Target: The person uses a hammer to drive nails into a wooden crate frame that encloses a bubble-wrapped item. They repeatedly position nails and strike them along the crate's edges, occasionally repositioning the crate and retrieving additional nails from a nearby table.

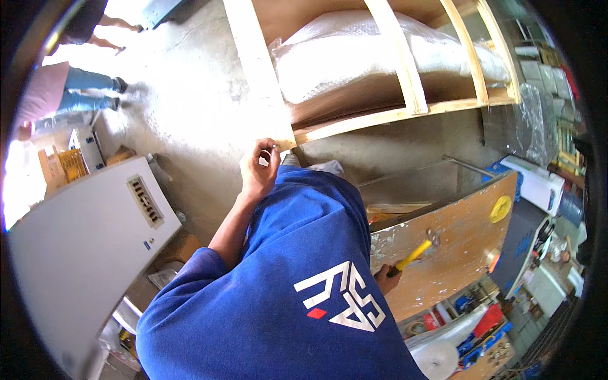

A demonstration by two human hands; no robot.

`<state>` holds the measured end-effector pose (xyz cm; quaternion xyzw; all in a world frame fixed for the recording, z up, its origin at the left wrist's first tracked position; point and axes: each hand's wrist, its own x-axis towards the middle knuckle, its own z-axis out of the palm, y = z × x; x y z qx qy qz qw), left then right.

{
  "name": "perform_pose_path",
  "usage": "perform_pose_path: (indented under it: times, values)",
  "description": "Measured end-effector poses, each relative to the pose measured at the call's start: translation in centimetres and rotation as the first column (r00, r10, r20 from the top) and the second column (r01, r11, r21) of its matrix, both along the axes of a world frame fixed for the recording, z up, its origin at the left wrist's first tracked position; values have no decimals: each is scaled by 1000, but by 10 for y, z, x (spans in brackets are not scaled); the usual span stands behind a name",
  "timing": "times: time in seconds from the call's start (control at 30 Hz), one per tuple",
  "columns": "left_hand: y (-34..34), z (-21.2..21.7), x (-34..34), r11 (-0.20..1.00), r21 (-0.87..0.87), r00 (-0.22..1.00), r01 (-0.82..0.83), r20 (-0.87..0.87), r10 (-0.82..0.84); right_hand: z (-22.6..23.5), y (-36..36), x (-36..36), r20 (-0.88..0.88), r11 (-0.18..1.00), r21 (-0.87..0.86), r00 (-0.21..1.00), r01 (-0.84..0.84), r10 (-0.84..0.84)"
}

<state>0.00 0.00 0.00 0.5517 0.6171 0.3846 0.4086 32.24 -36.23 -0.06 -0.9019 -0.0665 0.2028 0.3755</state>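
At the corner of the one wooden crate frame (405, 114), my left hand (259, 171) pinches something small against the wood, fingertips pressed together. My right hand (384, 278) is curled tight round one yellow-handled hammer (411, 256), down beside the paint-spattered plywood board (456, 247). One bubble-wrapped bundle (354, 50) lies inside the frame.

Left hand (258, 170) raised, fingers pinched

Concrete floor (190, 95) bears wooden crate frame (405, 114), grey cabinet (82, 234).
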Motion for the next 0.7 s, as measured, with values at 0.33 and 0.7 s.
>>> perform_pose_path:
  times: [0.33, 0.7]
  values:
    - [5, -1, 14, 966, 245, 991, -88, -77, 110, 120, 320, 32, 41, 349, 92, 354, -933, 934]
    - [-8, 1, 62, 817, 339, 794, -467, -246, 556, 129, 483, 84, 18, -343, 20, -343, -939, 939]
